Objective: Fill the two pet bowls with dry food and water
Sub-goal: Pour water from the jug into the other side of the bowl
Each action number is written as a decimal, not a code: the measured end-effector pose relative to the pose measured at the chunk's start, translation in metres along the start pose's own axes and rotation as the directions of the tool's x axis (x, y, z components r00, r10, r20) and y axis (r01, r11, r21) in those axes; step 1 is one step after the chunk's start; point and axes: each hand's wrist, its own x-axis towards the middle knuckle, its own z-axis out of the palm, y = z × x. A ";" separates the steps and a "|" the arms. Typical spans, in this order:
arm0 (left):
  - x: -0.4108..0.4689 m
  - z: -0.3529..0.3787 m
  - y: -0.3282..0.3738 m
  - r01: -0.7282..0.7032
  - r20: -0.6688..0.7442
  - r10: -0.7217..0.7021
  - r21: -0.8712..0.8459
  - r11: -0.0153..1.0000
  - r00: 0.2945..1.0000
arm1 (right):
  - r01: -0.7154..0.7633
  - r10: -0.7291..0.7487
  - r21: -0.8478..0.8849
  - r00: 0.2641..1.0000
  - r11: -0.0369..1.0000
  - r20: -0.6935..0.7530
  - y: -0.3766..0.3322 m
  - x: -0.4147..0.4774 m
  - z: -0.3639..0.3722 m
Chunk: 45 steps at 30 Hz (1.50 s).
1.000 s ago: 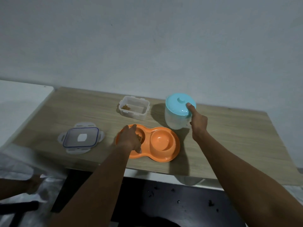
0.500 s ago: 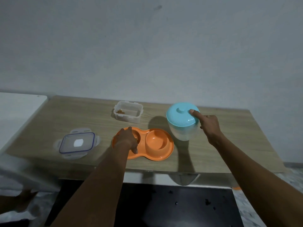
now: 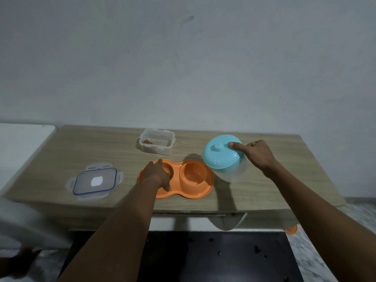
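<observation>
Blue-lidded jug (image 3: 224, 159) now tilted, seemingly lifted

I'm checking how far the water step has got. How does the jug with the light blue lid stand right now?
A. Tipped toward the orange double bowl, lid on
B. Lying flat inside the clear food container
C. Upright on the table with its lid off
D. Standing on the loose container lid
A: the jug leans toward the orange double bowl, its light blue lid on, the right hand tipping it.
</observation>
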 end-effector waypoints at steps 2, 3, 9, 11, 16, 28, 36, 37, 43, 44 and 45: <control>0.001 0.001 -0.001 -0.005 -0.004 0.005 -0.025 1.000 1.000 | -0.007 0.007 -0.019 1.000 1.000 -0.015 -0.005 -0.004 -0.001; 0.001 0.001 -0.003 -0.008 -0.005 0.008 -0.039 0.999 1.000 | -0.006 0.005 -0.041 1.000 0.999 -0.020 -0.008 -0.005 -0.001; 0.002 0.002 -0.009 -0.031 -0.010 0.030 -0.103 0.994 1.000 | 0.004 0.000 -0.212 1.000 0.977 0.016 -0.013 -0.004 0.007; 0.001 0.001 -0.010 -0.042 -0.015 0.040 -0.103 0.994 0.999 | 0.017 -0.012 -0.275 1.000 0.961 0.020 -0.017 -0.004 0.011; -0.002 0.001 -0.011 -0.043 -0.007 0.043 -0.119 0.992 0.999 | 0.035 -0.031 -0.407 0.999 0.913 0.017 -0.025 -0.003 0.020; -0.002 0.001 -0.010 -0.038 -0.014 0.037 -0.096 0.995 0.999 | 0.087 -0.053 -0.499 0.995 0.862 0.082 -0.030 0.001 0.023; 0.001 0.001 -0.009 -0.045 -0.012 0.044 -0.096 0.994 0.999 | 0.102 -0.060 -0.514 0.993 0.851 0.098 -0.036 0.004 0.022; 0.001 0.000 -0.009 -0.047 -0.010 0.046 -0.093 0.995 0.999 | 0.104 -0.062 -0.517 0.993 0.849 0.098 -0.038 0.004 0.022; 0.002 0.001 -0.010 -0.046 -0.011 0.045 -0.099 0.994 0.999 | 0.112 -0.070 -0.528 0.993 0.841 0.100 -0.043 0.005 0.020; 0.002 0.001 -0.010 -0.048 -0.011 0.047 -0.103 0.994 0.999 | 0.114 -0.071 -0.528 0.992 0.842 0.102 -0.043 0.007 0.020; 0.002 0.001 -0.010 -0.051 -0.010 0.050 -0.104 0.993 0.999 | 0.117 -0.073 -0.530 0.992 0.840 0.104 -0.044 0.007 0.019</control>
